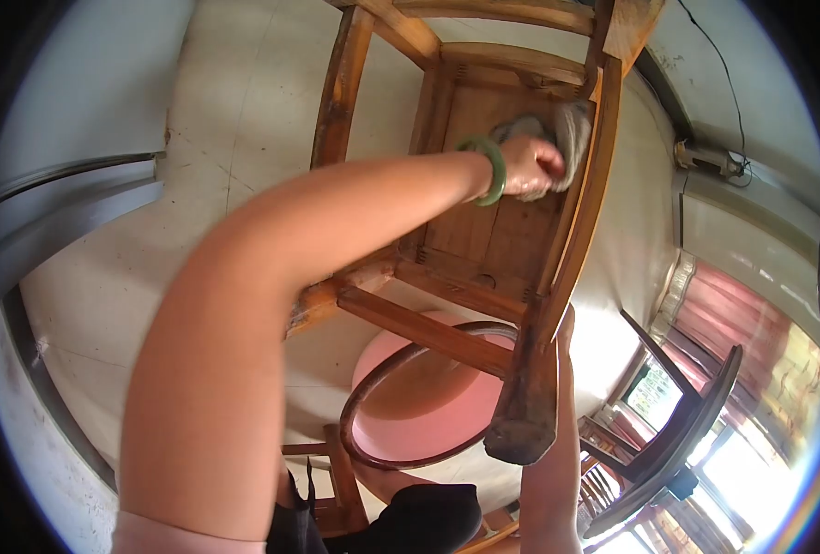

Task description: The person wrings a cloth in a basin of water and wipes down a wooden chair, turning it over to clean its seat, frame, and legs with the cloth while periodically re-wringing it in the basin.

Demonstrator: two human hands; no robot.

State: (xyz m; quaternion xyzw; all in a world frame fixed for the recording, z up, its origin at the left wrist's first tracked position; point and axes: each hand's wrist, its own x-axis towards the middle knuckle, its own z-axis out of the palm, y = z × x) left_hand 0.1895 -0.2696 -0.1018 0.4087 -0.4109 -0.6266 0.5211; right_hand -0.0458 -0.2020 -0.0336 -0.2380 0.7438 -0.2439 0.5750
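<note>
Chair: from where I'm standing, the wooden chair [607,152] is tipped so that its seat panel [461,226] faces the person, which seems to be what lets an arm reach inside the frame.
Cloth: the grey cloth [573,138] is on that panel, bunched against the inner edge of the long side rail, near the panel's upper right corner as the person sees it; bunched like that, it probably fits the corner better.
Basin: the pink basin [438,439], brownish liquid in it, sits below the chair's near end, likely there to be within easy reach.
Left hand: the left hand [527,166] has its fingers curled in round the cloth, pinching it in a bundle, though blur hides the fingertips.
Left arm: it swings out wide, bends hard at the elbow and crosses the frame, a green bangle [499,175] at the wrist.
Right hand: the right hand [567,325] is by the near leg [523,425], mostly behind it, perhaps steadying the chair; I can't tell how its fingers are set.
Right arm: the forearm rises nearly straight beside that leg.
</note>
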